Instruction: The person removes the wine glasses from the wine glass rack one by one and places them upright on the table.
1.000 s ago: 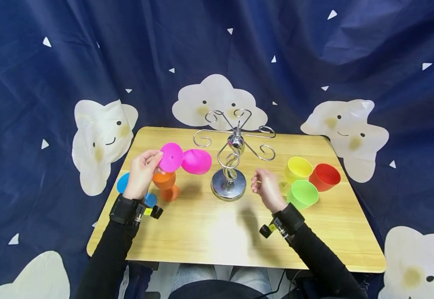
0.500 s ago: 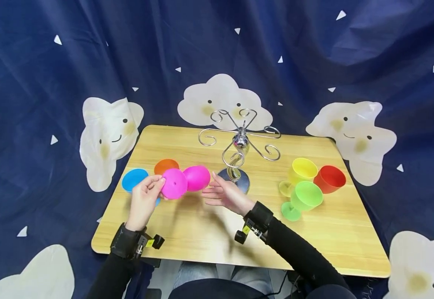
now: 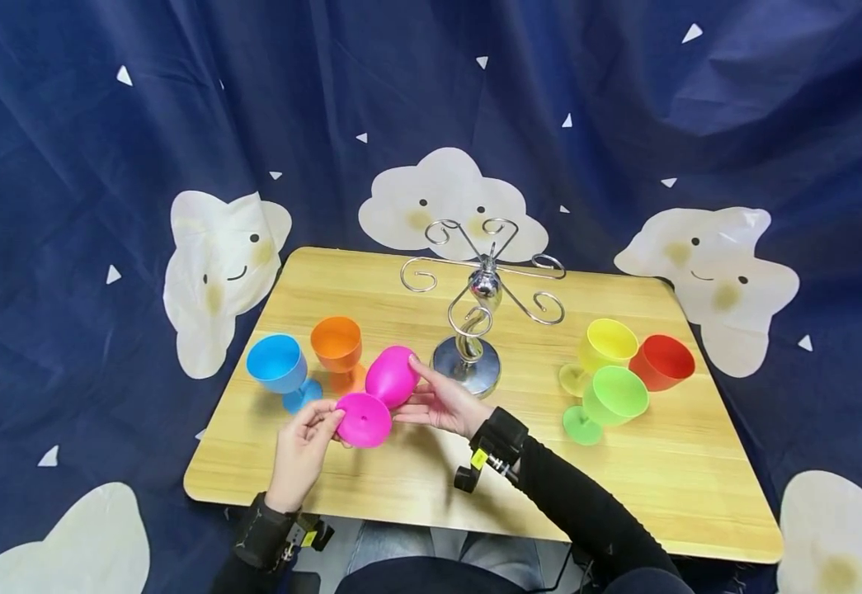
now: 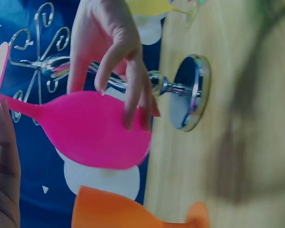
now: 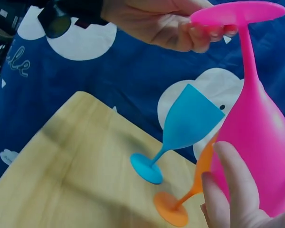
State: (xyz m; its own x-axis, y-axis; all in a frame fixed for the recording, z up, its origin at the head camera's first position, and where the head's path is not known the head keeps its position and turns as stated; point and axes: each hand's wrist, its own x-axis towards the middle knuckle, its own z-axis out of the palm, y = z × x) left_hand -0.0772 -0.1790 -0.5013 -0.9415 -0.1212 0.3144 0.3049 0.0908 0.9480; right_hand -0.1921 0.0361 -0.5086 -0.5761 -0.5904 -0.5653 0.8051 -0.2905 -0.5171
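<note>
Above the table, a pink goblet is tipped over, its round foot toward me. My left hand pinches the edge of that foot between thumb and fingers. Around the bowl are the thumb and fingers of my right hand; the left wrist view has that hand coming onto the bowl from the far side. Seen in the right wrist view, the goblet hangs bowl down, with my left hand at its foot. The goblet's mouth is hidden.
A chrome stand with several curled arms rises behind my hands. Blue and orange goblets stand left. Yellow, red and green ones cluster right on the wooden table.
My left hand has brought the pink goblet nearer to me and tilted it bowl away. My right hand has come left from beside the green goblet and taken hold of the pink bowl.
</note>
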